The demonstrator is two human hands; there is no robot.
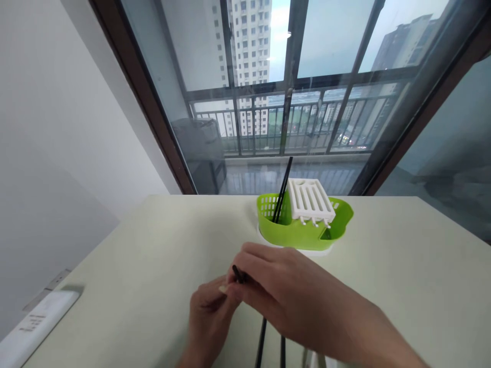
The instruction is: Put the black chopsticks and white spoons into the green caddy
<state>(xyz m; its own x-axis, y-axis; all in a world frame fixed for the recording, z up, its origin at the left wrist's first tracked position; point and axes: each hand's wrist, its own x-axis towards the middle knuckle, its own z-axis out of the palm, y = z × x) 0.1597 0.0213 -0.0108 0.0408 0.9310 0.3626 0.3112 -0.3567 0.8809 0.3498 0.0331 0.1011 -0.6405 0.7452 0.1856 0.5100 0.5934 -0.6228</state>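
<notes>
Head cam only on my end. Right hand (284,286): fingers pinched on a dark stick (238,274). I see only its short upper end between the fingertips; the rest is hidden in the grip. Left hand (210,312): fingers curled in close, meeting the right fingertips at the stick. Can't tell if it holds anything itself.

Relation I'm watching: stick to green holder (295,235). The holder sits beyond the hands, ahead and to the right, apart from the fingers; right hand is nearer. Visible stick end slants up and left, so away from the holder's side. Full long axis: can't confirm.

Holder runs left to right on the table (153,266), white slotted rack (314,212) on top. Black chopsticks (283,190) stand in its left compartment, tops leaning right. Two more black sticks (261,341) show below the right hand, running toward the bottom edge.
</notes>
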